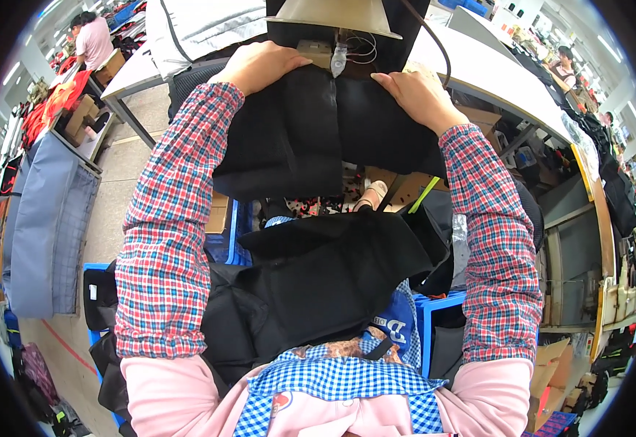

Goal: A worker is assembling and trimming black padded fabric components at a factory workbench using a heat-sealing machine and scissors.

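Note:
Both of my arms reach forward in checked sleeves to a black fabric panel (278, 138) that hangs down in front of a machine. My left hand (263, 65) is closed on its upper left edge, with the fingertips pointing to the right. On the upper right edge, my right hand (421, 95) grips the same panel, its thumb lying along the top; its other fingers are partly hidden. Between the hands sits the machine's small metal working part (339, 60), under a pale sloping cover (336, 16) and beside thin white wires. Another black fabric piece (332, 273) lies across my lap.
Blue crates (423, 320) holding black pieces stand either side of my lap. White tabletops (471, 62) flank the machine. A grey-covered stack (48, 211) is at far left. Two other people (93, 42) work farther off. A cable (434, 36) hangs right of the machine.

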The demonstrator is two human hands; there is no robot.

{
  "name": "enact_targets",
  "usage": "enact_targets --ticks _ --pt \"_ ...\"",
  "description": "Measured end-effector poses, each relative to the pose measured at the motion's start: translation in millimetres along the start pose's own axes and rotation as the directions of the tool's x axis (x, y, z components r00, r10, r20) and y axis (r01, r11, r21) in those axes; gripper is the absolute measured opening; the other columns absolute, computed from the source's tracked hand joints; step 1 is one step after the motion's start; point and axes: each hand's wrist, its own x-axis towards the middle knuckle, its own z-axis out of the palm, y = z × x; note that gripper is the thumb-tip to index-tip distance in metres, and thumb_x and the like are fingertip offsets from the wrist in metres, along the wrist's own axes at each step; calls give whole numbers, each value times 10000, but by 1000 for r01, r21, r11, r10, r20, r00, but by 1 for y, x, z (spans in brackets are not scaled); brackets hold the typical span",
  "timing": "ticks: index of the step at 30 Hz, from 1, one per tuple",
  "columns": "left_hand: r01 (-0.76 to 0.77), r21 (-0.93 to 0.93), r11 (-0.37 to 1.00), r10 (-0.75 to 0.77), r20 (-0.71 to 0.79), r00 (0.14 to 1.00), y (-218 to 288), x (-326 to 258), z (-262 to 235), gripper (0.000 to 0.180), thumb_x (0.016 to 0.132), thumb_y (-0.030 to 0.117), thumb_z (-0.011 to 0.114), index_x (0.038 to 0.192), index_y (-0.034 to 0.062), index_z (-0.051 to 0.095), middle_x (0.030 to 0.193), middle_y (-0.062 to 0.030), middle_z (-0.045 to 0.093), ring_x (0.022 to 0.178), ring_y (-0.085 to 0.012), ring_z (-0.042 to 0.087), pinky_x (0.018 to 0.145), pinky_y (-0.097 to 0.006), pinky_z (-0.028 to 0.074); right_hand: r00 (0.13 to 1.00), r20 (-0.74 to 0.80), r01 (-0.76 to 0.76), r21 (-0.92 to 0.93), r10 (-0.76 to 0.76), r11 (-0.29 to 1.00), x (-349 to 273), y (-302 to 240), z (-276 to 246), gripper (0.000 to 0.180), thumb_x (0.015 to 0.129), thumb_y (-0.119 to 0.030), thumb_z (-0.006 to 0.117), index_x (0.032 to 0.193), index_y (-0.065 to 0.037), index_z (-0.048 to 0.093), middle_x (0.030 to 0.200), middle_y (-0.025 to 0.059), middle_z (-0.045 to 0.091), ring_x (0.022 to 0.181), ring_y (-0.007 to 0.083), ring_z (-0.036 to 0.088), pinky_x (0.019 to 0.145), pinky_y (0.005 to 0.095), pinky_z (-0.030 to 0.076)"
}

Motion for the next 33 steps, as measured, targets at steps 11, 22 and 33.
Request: enact_targets --ticks 11,22,33 --pt "-81 96 992 80 5 997 -20 22 18 362 1026 434 458 1154 192 695 901 -75 730 832 -279 710 720 -384 573 962 237 -102 -136 133 985 7 19 5 459 1038 -469 430 1055 -140 750 690 120 669 598 303 672 602 420 547" --pt "-7 349 937 -70 209 975 -292 -218 -77 415 1009 66 370 1394 -11 504 1273 -212 603 1236 -323 543 1080 -402 388 897 -89 -426 -431 432 795 -229 146 -184 381 1046 -451 406 1197 -237 684 1082 123 696 978 373 652 791 407 534" --pt "413 -449 793 -192 460 867 -350 -446 -135 420 1051 145 383 1429 -7 482 1401 -119 555 1264 -240 529 1109 -332 364 769 4 -598 -353 640 720 -451 -26 -75 300 900 -376 652 766 -137 530 697 84 585 627 305 604 562 424 483"
